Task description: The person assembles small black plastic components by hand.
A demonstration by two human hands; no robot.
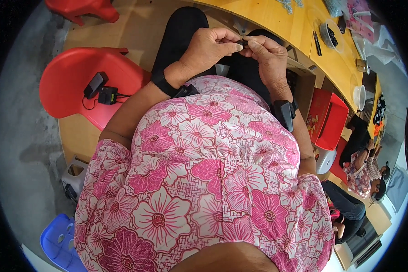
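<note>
Above my lap, close to the table edge, my left hand (207,49) and my right hand (269,55) meet at the fingertips. Between them is a small black piece (244,43), mostly covered by the fingers, so its kind cannot be made out. Both hands pinch it with thumb and forefinger. A black band with a dark device (284,113) sits at my right wrist, and another band (164,84) is round my left. The wooden table (299,27) lies just beyond my right hand.
On the table are a clear bowl (324,34) of small black pieces, a black pen-like tool (317,43), a metal tin (362,66) and a white tub (359,97). A red chair (61,86) at left bears black devices (108,95). A red box (335,115) and other people (360,174) are at right.
</note>
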